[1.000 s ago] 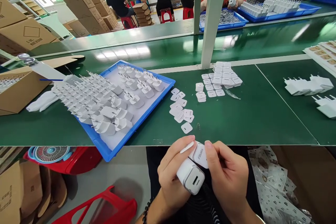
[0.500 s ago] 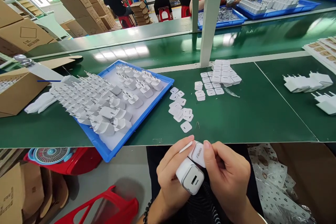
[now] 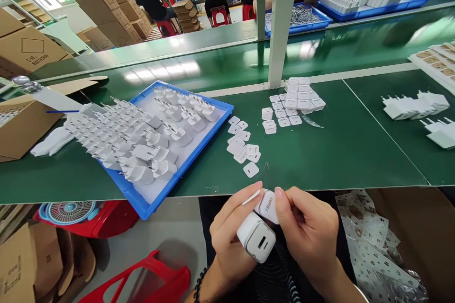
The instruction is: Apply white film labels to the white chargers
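My left hand (image 3: 227, 239) is closed around a white charger (image 3: 256, 237), whose end face with a dark slot points down toward me. The edge of a thin white piece (image 3: 250, 197) shows between its fingers. Just above the charger is a small white plate (image 3: 267, 206) printed "Fibaks", pinched at its right edge by my right hand (image 3: 311, 229). Whether plate and charger touch is hard to make out. On the bench beyond lie loose white slotted plates (image 3: 250, 169) and a stack of printed white plates (image 3: 298, 95).
A blue tray (image 3: 199, 161) with many white plug chargers overhangs the bench's front edge at left. More chargers (image 3: 414, 105) stand at right. A post (image 3: 279, 33) rises behind the plates. Below are a red stool (image 3: 159, 270) and a fan (image 3: 71, 212). Co-workers sit across.
The view has shifted slightly. Both hands keep nearly the same pose, with the charger and printed plate held as before.
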Tool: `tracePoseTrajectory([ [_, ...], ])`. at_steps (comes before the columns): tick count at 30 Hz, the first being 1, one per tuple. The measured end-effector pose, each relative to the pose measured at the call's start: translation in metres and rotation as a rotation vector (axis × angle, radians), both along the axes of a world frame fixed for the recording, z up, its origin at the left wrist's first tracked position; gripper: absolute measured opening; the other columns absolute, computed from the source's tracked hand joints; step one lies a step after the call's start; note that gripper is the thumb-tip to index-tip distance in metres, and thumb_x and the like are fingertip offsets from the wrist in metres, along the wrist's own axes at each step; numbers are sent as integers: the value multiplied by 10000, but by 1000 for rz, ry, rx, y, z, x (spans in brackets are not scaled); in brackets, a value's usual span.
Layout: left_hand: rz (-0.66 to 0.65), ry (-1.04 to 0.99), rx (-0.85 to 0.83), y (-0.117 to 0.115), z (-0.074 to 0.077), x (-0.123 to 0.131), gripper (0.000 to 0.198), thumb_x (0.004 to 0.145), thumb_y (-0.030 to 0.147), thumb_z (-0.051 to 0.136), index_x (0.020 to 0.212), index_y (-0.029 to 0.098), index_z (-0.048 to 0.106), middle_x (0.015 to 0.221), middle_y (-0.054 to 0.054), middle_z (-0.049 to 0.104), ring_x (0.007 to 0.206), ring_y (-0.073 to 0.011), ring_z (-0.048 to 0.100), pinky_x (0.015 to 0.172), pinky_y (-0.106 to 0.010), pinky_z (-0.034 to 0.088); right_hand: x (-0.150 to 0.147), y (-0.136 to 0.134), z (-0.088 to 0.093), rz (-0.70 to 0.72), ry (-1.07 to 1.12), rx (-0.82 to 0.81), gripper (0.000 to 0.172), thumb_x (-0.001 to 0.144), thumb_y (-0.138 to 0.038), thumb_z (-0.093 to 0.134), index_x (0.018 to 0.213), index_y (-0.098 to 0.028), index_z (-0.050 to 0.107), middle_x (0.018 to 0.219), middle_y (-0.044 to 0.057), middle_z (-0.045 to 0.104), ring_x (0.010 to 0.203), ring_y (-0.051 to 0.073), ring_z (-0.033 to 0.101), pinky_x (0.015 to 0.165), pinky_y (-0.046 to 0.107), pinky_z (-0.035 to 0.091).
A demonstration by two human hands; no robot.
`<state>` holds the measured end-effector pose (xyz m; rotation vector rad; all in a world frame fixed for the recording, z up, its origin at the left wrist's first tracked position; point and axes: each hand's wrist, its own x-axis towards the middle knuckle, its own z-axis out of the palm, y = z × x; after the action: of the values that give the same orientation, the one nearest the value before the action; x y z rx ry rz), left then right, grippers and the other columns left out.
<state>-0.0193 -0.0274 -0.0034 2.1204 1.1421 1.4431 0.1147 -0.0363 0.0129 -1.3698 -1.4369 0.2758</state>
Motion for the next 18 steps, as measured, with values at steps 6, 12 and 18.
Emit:
tracePoseTrajectory([
  [6, -10, -7, -14, 0, 0, -1, 314, 872, 151, 704, 1186, 175, 695, 1203, -113, 723, 990, -238, 745, 815, -334, 657, 0, -1, -1, 14, -4, -24, 397, 932, -116, 528, 595, -213, 343, 518, -83, 315, 449, 73, 284, 451, 244, 251],
  [12, -3, 9, 4, -1, -1, -2, 297, 905, 166, 665, 1200, 184, 688, 1209, -109, 721, 988, -243, 745, 808, -356, 664, -3, -3, 1, -9, 12, -66, 408, 945, -134, 528, 595, -215, 336, 513, -84, 305, 439, 72, 289, 458, 243, 251],
  [18, 19, 8, -20, 1, 0, -1, 253, 927, 215, 641, 1171, 207, 707, 1171, -96, 741, 976, -252, 754, 804, -356, 672, -3, -2, 2, -54, -106, -10, 406, 935, -115, 538, 599, -217, 333, 515, -78, 330, 443, 83, 289, 477, 272, 242],
])
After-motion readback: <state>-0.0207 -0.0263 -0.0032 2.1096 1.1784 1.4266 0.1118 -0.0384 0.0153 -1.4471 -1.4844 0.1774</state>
